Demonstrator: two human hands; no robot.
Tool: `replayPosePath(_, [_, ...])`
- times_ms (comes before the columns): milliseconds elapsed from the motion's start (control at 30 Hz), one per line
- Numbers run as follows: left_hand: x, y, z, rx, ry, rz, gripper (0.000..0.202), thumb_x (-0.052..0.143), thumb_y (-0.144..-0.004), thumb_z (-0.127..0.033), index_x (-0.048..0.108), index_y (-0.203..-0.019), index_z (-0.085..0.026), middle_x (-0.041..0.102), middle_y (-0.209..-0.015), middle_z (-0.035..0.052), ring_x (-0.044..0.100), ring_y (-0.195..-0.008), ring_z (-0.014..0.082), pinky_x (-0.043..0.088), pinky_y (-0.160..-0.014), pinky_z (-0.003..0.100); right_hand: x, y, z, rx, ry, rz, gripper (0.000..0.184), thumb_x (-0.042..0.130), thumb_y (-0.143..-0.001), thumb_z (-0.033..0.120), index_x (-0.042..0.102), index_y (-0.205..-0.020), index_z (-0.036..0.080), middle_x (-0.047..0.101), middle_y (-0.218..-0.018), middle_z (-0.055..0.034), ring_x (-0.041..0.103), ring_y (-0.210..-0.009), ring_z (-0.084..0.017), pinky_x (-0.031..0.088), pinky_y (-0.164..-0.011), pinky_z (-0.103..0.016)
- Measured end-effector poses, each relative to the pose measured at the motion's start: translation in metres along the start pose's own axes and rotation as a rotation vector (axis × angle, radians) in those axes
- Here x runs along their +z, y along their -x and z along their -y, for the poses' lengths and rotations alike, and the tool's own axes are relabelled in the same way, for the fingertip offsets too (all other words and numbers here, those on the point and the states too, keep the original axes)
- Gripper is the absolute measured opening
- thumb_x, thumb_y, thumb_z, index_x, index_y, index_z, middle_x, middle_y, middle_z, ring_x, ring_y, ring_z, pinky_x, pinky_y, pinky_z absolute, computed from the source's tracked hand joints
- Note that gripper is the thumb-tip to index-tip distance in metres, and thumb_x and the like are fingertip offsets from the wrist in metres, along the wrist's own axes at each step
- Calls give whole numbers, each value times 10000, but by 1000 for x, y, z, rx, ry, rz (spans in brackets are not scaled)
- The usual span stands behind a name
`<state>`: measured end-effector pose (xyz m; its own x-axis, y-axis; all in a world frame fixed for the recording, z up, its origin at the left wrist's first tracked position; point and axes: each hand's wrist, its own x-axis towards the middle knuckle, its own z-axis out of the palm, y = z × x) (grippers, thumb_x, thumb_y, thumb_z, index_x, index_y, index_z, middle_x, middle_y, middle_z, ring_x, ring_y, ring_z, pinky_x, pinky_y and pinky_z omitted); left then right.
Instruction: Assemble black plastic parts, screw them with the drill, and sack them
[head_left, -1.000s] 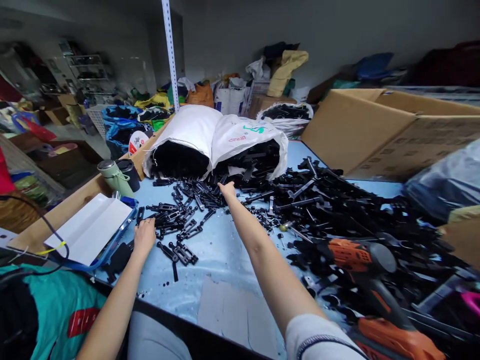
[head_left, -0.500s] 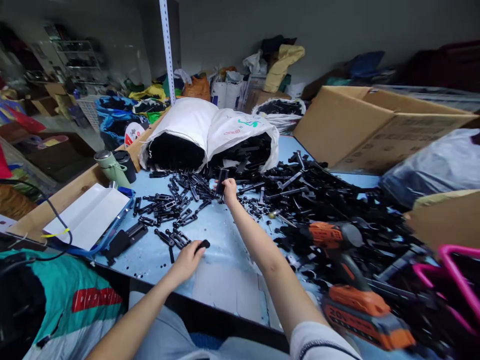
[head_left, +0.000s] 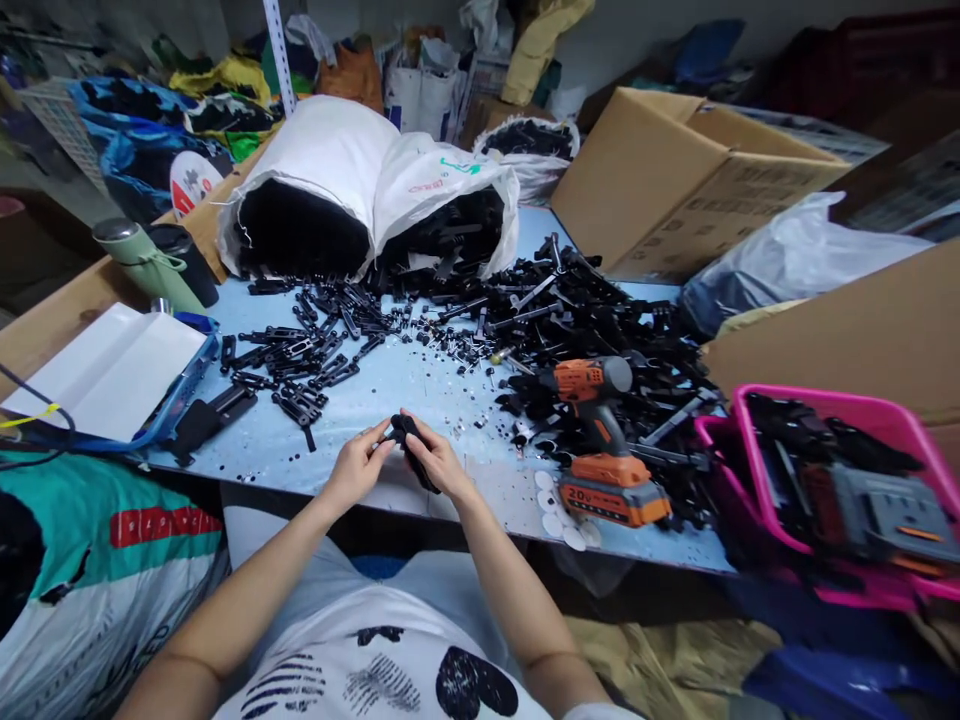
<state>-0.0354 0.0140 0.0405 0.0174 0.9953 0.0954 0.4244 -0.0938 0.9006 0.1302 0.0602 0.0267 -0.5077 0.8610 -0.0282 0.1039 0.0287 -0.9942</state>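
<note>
Black part (head_left: pixel 403 428), as seen in the head view, is held between both hands at the near edge of the light-blue worktop (head_left: pixel 390 385), roughly midway along the picture's width. By the right hand (head_left: pixel 444 462) it is gripped along its right side, fingers closed round it, thumb laid across. By the left hand (head_left: pixel 357 468) it is pinched near its upper end, grip closed at the fingertips; whether one piece or two is held there cannot be told. Contact between part and worktop cannot be made out.

Ahead and to the left, black linkages (head_left: pixel 300 350) are scattered in a loose heap. Behind them, two white sacks (head_left: pixel 322 150) are laid on their sides, mouths turned this way, both filled with dark pieces. To the right, a dense pile of black pieces (head_left: pixel 637 335) is spread; at its near side an orange-and-black power tool (head_left: pixel 600 425) is stood on its battery, with white discs (head_left: pixel 551 518) lying just beside it. Farther right, a pink basket (head_left: pixel 840 397) is filled with dark items and grey-and-red gear.

At far left, white paper (head_left: pixel 112 370) is laid over a blue tray (head_left: pixel 176 385); behind it a green flask (head_left: pixel 154 270) is set beside a dark cup (head_left: pixel 184 255).
</note>
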Motion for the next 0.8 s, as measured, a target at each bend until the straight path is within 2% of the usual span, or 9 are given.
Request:
replayPosePath(100, [3,14,-3,112,-196,-25,385,452,-911,-314,549,-1264,-191,641,-1080,100,606,-995,209,495,-860,335,-11,12,-2,-153,210,33,499,488,-893,435,454,-1358,260,638,-1068,-53,616,-735,-135,535,-701,-290])
replayPosePath(200, [6,24,-4,175,-324,-39,385,416,-931,-298,520,-1290,-201,629,-1094,97,608,-1007,203,508,-844,320,-26,20,3,-293,426,74,491,489,-905,391,430,-1376,266,638,-1051,-63,600,-926,-175,493,-854,-334])
replayPosePath(367, [9,27,-10,284,-443,-2,363,396,-942,-286,543,-1263,-203,640,-1002,88,633,-909,181,530,-766,283,-44,29,14,-395,617,172,516,487,-913,365,376,-1407,267,615,-945,-60,592,-819,-157,497,-766,-299])
replayPosePath(467, [7,25,-15,323,-413,54,352,412,-939,-283,553,-1253,-208,647,-972,78,636,-858,164,531,-756,271,-48,34,12,-452,625,135,525,507,-902,359,383,-1403,260,604,-873,-43,578,-755,-145,494,-713,-278])
replayPosePath(533, [7,24,-18,325,-389,49,347,423,-936,-278,556,-1249,-208,648,-976,79,634,-863,164,532,-765,275,-48,35,7,-476,620,86,534,523,-892,357,391,-1399,254,597,-833,-33,566,-706,-135,491,-675,-265])
replayPosePath(700, [25,22,-29,309,-300,-137,356,418,-939,-260,533,-1272,-204,641,-1004,98,624,-893,173,532,-788,301,-36,34,7,-513,564,-44,565,559,-869,368,394,-1397,256,621,-930,-58,594,-765,-149,507,-708,-278])
replayPosePath(800, [40,20,-37,330,-213,-350,367,407,-944,-243,513,-1293,-195,632,-1029,116,612,-929,180,520,-813,313,-18,34,16,-514,467,-187,516,494,-910,327,374,-1408,262,622,-957,-69,600,-797,-160,514,-724,-296])
